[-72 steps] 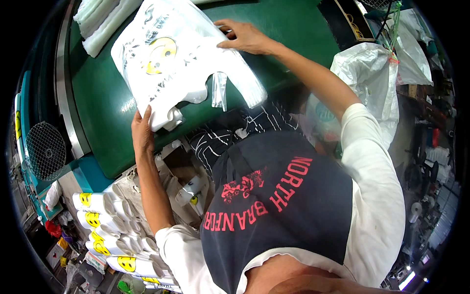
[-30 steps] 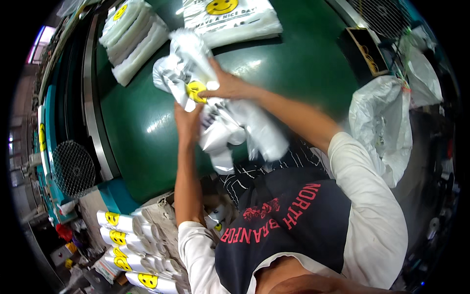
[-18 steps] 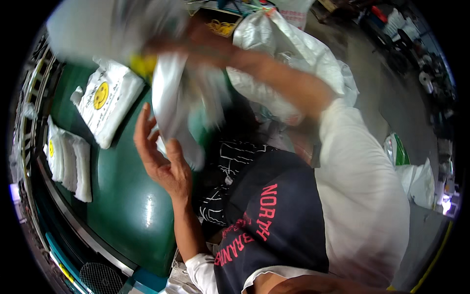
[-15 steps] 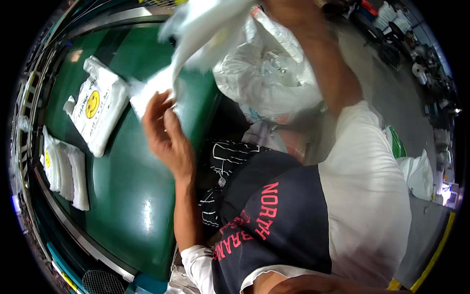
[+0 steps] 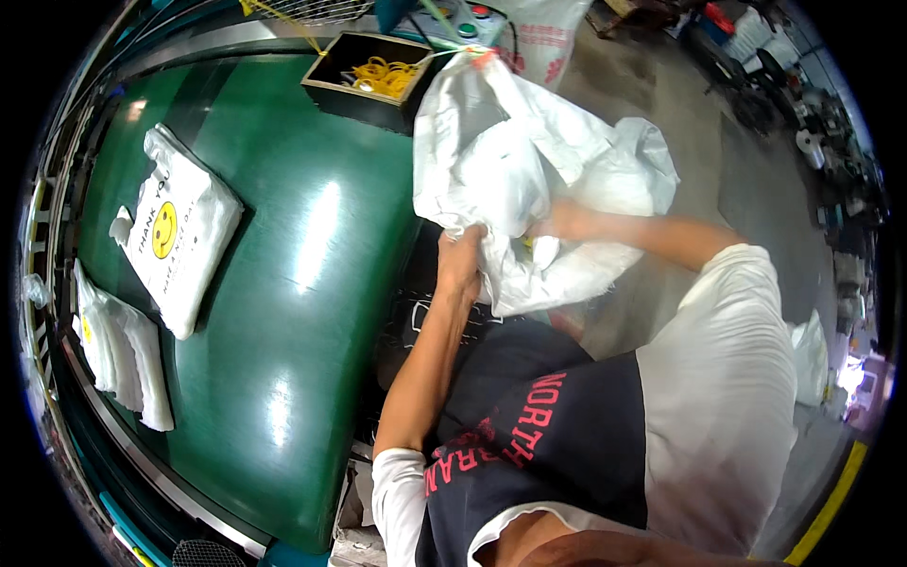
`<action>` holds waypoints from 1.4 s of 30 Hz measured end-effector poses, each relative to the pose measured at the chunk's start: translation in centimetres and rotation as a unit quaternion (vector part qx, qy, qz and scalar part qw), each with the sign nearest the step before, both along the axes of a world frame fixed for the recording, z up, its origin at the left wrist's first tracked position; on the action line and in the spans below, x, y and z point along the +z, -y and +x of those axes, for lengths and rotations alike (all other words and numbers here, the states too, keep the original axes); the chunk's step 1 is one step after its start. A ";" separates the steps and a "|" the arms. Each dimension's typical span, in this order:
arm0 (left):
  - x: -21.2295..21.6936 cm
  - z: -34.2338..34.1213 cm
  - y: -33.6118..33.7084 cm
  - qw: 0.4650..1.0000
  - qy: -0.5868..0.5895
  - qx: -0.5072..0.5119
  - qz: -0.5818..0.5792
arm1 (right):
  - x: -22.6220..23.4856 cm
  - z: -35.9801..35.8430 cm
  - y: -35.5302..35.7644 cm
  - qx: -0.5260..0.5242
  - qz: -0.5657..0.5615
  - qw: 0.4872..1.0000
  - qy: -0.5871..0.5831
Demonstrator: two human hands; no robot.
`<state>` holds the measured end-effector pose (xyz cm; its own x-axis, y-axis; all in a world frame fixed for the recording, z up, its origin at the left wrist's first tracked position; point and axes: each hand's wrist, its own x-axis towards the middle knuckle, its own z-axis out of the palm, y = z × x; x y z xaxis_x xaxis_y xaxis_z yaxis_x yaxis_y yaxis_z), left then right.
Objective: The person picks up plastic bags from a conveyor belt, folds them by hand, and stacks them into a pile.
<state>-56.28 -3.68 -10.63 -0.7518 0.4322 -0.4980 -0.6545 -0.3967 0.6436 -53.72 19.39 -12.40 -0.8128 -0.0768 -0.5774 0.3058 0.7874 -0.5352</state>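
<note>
A large white woven sack (image 5: 605,189) hangs with its mouth open beside the green table. My left hand (image 5: 461,260) is closed on the near left rim of the sack. My right hand (image 5: 565,223) reaches into the mouth from the right; it is blurred and its fingers are partly hidden, so what it holds does not show. White plastic film (image 5: 501,175) lies bunched inside the sack. On the table to the left lies a stack of white plastic carrier bags (image 5: 184,236) with a yellow smiley print. A second, folded stack of carrier bags (image 5: 123,350) lies nearer the table's left edge.
The green table (image 5: 274,378) has a metal edge rail. At its far end stands a black box (image 5: 354,104) of yellow bands (image 5: 385,76), near a control box with buttons (image 5: 467,30). A wheeled vehicle (image 5: 742,90) and other goods stand at the far right.
Both hands have moved to the sack from the white plastic film held over the table. The right arm has come down from the top, and the bunched film is now inside the sack.
</note>
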 end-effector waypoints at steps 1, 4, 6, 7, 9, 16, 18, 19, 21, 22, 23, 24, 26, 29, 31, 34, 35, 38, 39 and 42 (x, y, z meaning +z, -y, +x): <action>0.8 0.5 0.5 1.000 0.002 -0.018 0.017 | -0.3 -0.7 -0.2 -0.014 0.020 0.999 0.048; 2.6 3.9 0.2 0.995 -0.019 -0.077 -0.052 | -4.1 -1.2 -0.4 -0.148 0.020 0.989 0.009; 4.9 5.6 0.1 0.989 -0.044 -0.138 -0.030 | -5.0 -2.3 -0.4 -0.107 0.073 0.992 0.006; 6.0 6.4 0.2 0.985 -0.046 -0.161 -0.029 | -5.8 -2.0 -0.3 -0.091 0.098 0.991 0.010; 6.1 8.5 -0.1 0.976 -0.065 -0.197 0.068 | -6.3 -1.2 -0.4 -0.077 0.135 0.988 0.015; 9.7 8.4 2.7 0.958 -0.113 -0.245 0.098 | -8.8 -0.1 -0.4 -0.085 0.169 0.982 0.016; 10.0 7.3 2.6 0.944 -0.170 -0.271 0.083 | -9.2 0.1 -0.7 -0.087 0.172 0.981 0.022; 10.2 6.4 2.9 0.926 -0.202 -0.313 0.050 | -9.4 0.1 -0.7 -0.086 0.170 0.981 0.022; 11.1 5.7 4.5 0.922 -0.311 -0.221 -0.063 | -9.9 0.9 -0.7 -0.086 0.170 0.981 0.025; 11.8 5.3 5.7 0.908 -0.363 -0.173 -0.118 | -10.0 0.7 -0.7 -0.087 0.168 0.982 0.025; 11.9 4.1 7.9 0.914 -0.329 -0.183 -0.148 | -9.8 1.0 -0.7 -0.084 0.168 0.982 0.022; 12.8 2.2 9.8 0.939 -0.314 -0.057 -0.127 | -9.8 1.5 -1.2 -0.094 0.174 0.980 0.020; 10.9 0.5 15.3 0.763 -0.390 0.061 -0.513 | -9.6 2.0 -1.4 -0.095 0.177 0.979 0.017; 10.7 -3.8 26.1 0.452 -0.407 0.057 -0.792 | -9.6 2.6 -1.4 -0.094 0.188 0.978 0.016; 9.1 -6.0 31.2 0.306 -0.338 0.017 -0.890 | -9.6 2.6 -1.1 -0.091 0.197 0.976 0.019; 7.0 -9.6 36.1 0.276 -0.422 -0.034 -0.863 | -9.5 2.3 -0.9 -0.085 0.218 0.972 0.024; 6.7 -11.3 36.2 0.269 -0.428 -0.056 -0.861 | -9.7 1.9 -1.0 -0.083 0.226 0.970 0.026; 5.5 -16.0 35.8 0.308 -0.439 -0.042 -0.843 | -9.3 1.5 -0.8 -0.078 0.257 0.962 0.047; 5.4 -17.8 36.1 0.317 -0.438 -0.027 -0.841 | -9.0 1.4 -0.5 -0.071 0.267 0.960 0.055; 6.1 -23.9 37.2 0.360 -0.411 0.068 -0.835 | -7.6 0.9 -0.1 -0.053 0.296 0.951 0.078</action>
<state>-80.16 -40.86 -4.56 -0.8992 -0.0220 0.4371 -0.0179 0.9997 0.0134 -52.81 19.49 -20.01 -0.6990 0.3771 -0.6077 0.4399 0.8966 0.0503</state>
